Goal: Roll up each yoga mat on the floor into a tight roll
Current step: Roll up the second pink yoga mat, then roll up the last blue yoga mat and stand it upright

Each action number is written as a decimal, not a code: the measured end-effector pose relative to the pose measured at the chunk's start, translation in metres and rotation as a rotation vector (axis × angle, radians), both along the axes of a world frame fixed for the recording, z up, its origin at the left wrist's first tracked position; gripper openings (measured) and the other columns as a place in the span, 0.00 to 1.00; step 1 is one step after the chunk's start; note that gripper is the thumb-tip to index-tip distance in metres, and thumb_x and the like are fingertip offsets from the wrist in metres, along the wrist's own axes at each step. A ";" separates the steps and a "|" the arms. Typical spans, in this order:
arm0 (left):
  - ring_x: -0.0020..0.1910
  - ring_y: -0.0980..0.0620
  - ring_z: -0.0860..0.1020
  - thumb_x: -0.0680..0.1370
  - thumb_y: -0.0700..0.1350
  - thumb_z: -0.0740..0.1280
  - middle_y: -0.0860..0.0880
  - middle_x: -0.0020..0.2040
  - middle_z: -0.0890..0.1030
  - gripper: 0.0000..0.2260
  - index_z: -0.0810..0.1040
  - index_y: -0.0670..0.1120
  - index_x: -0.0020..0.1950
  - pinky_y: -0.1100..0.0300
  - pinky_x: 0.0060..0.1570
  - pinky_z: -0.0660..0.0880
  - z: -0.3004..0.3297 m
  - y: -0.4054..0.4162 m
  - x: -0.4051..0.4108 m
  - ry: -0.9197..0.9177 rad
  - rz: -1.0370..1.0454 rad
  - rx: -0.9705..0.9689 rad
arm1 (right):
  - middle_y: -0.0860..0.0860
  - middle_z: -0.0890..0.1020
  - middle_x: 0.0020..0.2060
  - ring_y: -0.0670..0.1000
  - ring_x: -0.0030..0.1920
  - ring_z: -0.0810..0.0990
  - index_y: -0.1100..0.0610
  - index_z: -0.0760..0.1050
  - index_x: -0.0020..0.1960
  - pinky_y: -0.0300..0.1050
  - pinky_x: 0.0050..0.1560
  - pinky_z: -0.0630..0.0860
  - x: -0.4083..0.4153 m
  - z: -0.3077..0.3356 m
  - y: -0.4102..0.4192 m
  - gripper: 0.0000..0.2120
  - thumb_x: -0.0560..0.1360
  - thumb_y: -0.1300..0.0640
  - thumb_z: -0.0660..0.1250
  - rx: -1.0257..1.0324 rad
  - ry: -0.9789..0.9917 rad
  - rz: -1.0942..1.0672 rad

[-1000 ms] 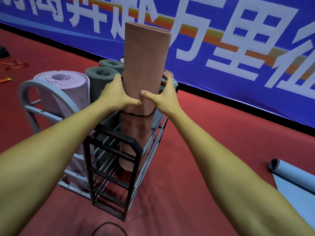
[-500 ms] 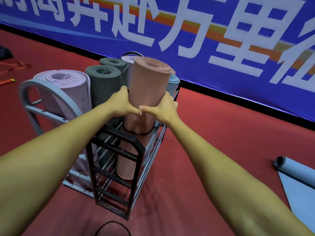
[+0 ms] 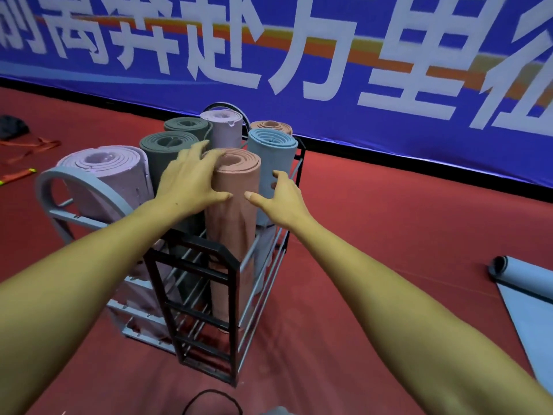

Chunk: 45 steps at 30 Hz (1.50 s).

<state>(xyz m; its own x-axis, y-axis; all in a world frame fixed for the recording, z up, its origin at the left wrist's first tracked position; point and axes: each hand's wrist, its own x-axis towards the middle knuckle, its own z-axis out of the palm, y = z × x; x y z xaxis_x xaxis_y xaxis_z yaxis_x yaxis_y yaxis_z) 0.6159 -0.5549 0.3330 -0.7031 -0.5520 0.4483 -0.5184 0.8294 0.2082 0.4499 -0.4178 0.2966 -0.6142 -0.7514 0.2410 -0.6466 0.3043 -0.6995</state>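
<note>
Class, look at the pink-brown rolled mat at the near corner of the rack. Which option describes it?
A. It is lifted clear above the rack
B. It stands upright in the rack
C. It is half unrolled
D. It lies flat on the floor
B: the pink-brown rolled mat stands upright inside the rack, its lower part behind the bars, with the left hand and right hand beside it.

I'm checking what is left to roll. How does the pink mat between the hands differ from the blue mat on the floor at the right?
The pink mat is fully rolled; the blue floor mat is rolled only at its far end, the rest lying flat. The pink mat stands upright in the rack; the blue floor mat lies on the red floor. The pink one sits between the hands; nothing touches the blue one.
</note>
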 end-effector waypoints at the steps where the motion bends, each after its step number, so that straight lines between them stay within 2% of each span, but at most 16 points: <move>1: 0.74 0.36 0.68 0.69 0.58 0.81 0.44 0.78 0.66 0.43 0.65 0.54 0.79 0.38 0.65 0.73 0.006 0.006 0.000 -0.009 -0.015 -0.029 | 0.60 0.72 0.73 0.60 0.71 0.73 0.59 0.60 0.80 0.59 0.67 0.73 -0.004 0.003 0.010 0.47 0.73 0.37 0.76 0.000 0.009 0.005; 6: 0.64 0.41 0.77 0.69 0.63 0.72 0.47 0.65 0.80 0.30 0.77 0.52 0.68 0.42 0.60 0.77 0.040 0.047 -0.010 0.027 -0.095 0.095 | 0.56 0.78 0.65 0.55 0.66 0.78 0.56 0.73 0.69 0.55 0.65 0.75 -0.028 0.022 0.086 0.32 0.74 0.39 0.74 0.047 0.108 0.027; 10: 0.56 0.50 0.82 0.76 0.52 0.77 0.51 0.59 0.84 0.17 0.82 0.49 0.63 0.50 0.59 0.79 0.055 0.111 -0.037 -0.018 -0.266 0.115 | 0.53 0.77 0.62 0.52 0.63 0.78 0.55 0.75 0.68 0.56 0.65 0.77 -0.053 0.041 0.175 0.26 0.77 0.41 0.72 0.021 0.214 0.054; 13: 0.46 0.59 0.83 0.77 0.50 0.76 0.57 0.49 0.86 0.09 0.84 0.52 0.55 0.52 0.53 0.81 0.049 0.173 -0.079 -0.059 -0.392 0.149 | 0.50 0.76 0.63 0.49 0.61 0.79 0.52 0.75 0.68 0.54 0.64 0.76 -0.075 0.048 0.253 0.21 0.79 0.43 0.70 0.024 0.315 0.068; 15: 0.44 0.62 0.83 0.77 0.49 0.76 0.58 0.46 0.86 0.07 0.85 0.52 0.54 0.53 0.50 0.82 0.036 0.220 -0.117 -0.113 -0.486 0.168 | 0.47 0.75 0.63 0.47 0.60 0.79 0.50 0.75 0.67 0.53 0.62 0.77 -0.092 0.045 0.308 0.20 0.80 0.42 0.69 0.045 0.371 0.067; 20: 0.46 0.61 0.83 0.78 0.50 0.75 0.57 0.47 0.86 0.06 0.85 0.52 0.54 0.55 0.52 0.81 -0.014 0.352 -0.217 -0.276 -0.683 0.271 | 0.43 0.73 0.61 0.46 0.60 0.76 0.45 0.72 0.67 0.52 0.60 0.78 -0.149 0.004 0.456 0.18 0.80 0.40 0.66 0.233 0.462 0.027; 25: 0.43 0.64 0.82 0.78 0.50 0.75 0.58 0.45 0.85 0.06 0.85 0.51 0.52 0.65 0.48 0.77 -0.109 0.494 -0.303 -0.401 -0.826 0.461 | 0.45 0.74 0.59 0.47 0.55 0.78 0.47 0.73 0.66 0.53 0.59 0.77 -0.211 -0.093 0.617 0.18 0.80 0.41 0.68 0.361 0.279 -0.156; 28: 0.38 0.66 0.78 0.77 0.49 0.76 0.56 0.43 0.84 0.06 0.85 0.49 0.51 0.71 0.44 0.74 -0.186 0.576 -0.338 -0.475 -0.871 0.594 | 0.47 0.75 0.61 0.48 0.55 0.79 0.49 0.73 0.68 0.53 0.60 0.78 -0.237 -0.167 0.705 0.20 0.79 0.42 0.69 0.430 0.090 -0.306; 32: 0.35 0.63 0.76 0.76 0.50 0.77 0.54 0.40 0.83 0.07 0.86 0.48 0.49 0.64 0.44 0.73 -0.294 0.668 -0.368 -0.553 -0.831 0.771 | 0.48 0.77 0.63 0.50 0.60 0.79 0.50 0.73 0.69 0.50 0.61 0.76 -0.255 -0.261 0.795 0.21 0.80 0.42 0.68 0.483 -0.135 -0.463; 35: 0.34 0.62 0.75 0.76 0.52 0.78 0.56 0.38 0.80 0.10 0.83 0.49 0.50 0.66 0.40 0.72 -0.358 0.729 -0.376 -0.626 -0.726 0.947 | 0.50 0.76 0.67 0.53 0.66 0.75 0.50 0.72 0.72 0.48 0.67 0.69 -0.260 -0.319 0.838 0.26 0.79 0.38 0.64 0.577 -0.227 -0.497; 37: 0.41 0.59 0.77 0.73 0.53 0.80 0.53 0.46 0.79 0.19 0.78 0.48 0.58 0.71 0.39 0.71 -0.394 0.764 -0.377 -0.684 -0.636 1.149 | 0.48 0.71 0.73 0.57 0.74 0.68 0.44 0.66 0.77 0.57 0.75 0.62 -0.261 -0.351 0.858 0.39 0.70 0.28 0.56 0.750 -0.226 -0.403; 38: 0.48 0.56 0.78 0.69 0.55 0.82 0.53 0.50 0.78 0.29 0.75 0.48 0.64 0.72 0.42 0.72 -0.408 0.781 -0.378 -0.706 -0.610 1.244 | 0.47 0.68 0.76 0.58 0.78 0.63 0.42 0.61 0.80 0.63 0.77 0.56 -0.262 -0.364 0.868 0.46 0.65 0.25 0.54 0.851 -0.210 -0.339; 40: 0.58 0.55 0.78 0.57 0.65 0.84 0.55 0.56 0.77 0.47 0.69 0.51 0.69 0.66 0.52 0.76 -0.435 0.807 -0.380 -0.684 -0.535 1.405 | 0.49 0.58 0.81 0.60 0.82 0.50 0.41 0.49 0.83 0.70 0.79 0.45 -0.263 -0.383 0.889 0.56 0.59 0.22 0.56 1.034 -0.163 -0.231; 41: 0.60 0.55 0.77 0.56 0.66 0.84 0.56 0.59 0.76 0.49 0.67 0.52 0.70 0.61 0.58 0.77 -0.447 0.818 -0.383 -0.668 -0.486 1.477 | 0.50 0.55 0.82 0.61 0.83 0.47 0.42 0.45 0.84 0.72 0.78 0.42 -0.265 -0.390 0.901 0.61 0.57 0.20 0.59 1.105 -0.116 -0.221; 43: 0.61 0.54 0.78 0.66 0.58 0.84 0.55 0.61 0.76 0.42 0.65 0.51 0.72 0.55 0.59 0.76 -0.462 0.839 -0.394 -0.611 -0.331 1.646 | 0.49 0.58 0.81 0.61 0.83 0.49 0.43 0.47 0.83 0.75 0.76 0.42 -0.271 -0.398 0.922 0.67 0.52 0.13 0.59 1.183 -0.059 -0.289; 45: 0.59 0.50 0.81 0.68 0.57 0.83 0.51 0.62 0.79 0.37 0.64 0.50 0.67 0.55 0.50 0.79 -0.471 0.853 -0.405 -0.541 -0.169 1.807 | 0.45 0.69 0.74 0.55 0.77 0.64 0.43 0.59 0.79 0.75 0.76 0.49 -0.270 -0.402 0.936 0.66 0.50 0.08 0.55 1.126 -0.038 -0.412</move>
